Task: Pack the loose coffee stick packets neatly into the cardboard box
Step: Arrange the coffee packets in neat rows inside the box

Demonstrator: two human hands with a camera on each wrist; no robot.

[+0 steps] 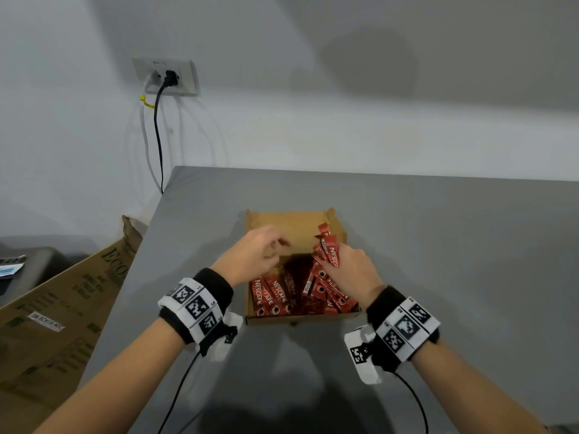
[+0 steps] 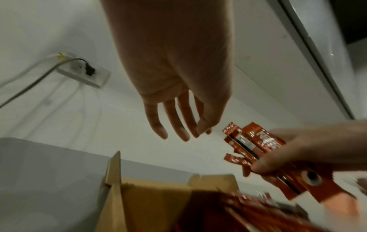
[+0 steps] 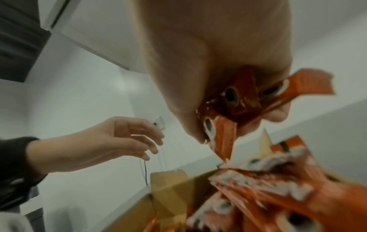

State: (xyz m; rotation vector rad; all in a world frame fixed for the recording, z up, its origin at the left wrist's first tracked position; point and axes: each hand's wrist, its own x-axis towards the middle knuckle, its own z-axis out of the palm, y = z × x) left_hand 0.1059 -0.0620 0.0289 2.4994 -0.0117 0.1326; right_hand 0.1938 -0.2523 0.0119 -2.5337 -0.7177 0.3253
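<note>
An open cardboard box (image 1: 291, 220) sits mid-table; several red coffee stick packets (image 1: 272, 296) lie in its near half, some flat in a row and others in a jumble. My right hand (image 1: 340, 261) grips a bundle of packets (image 1: 329, 250) above the box's right side, their ends fanning out past the fingers. The right wrist view shows that bundle (image 3: 234, 97) in my fist (image 3: 236, 125) over the loose pile (image 3: 278, 188). My left hand (image 1: 275, 245) hovers over the box's bare far-left part with relaxed fingers (image 2: 157, 125) and holds nothing.
The grey table (image 1: 438, 245) has its left edge close to the box. A large brown carton (image 1: 62, 308) leans beside that edge. A wall socket (image 1: 166, 76) with cables hanging down is behind. Thin black cables trail from both wristbands.
</note>
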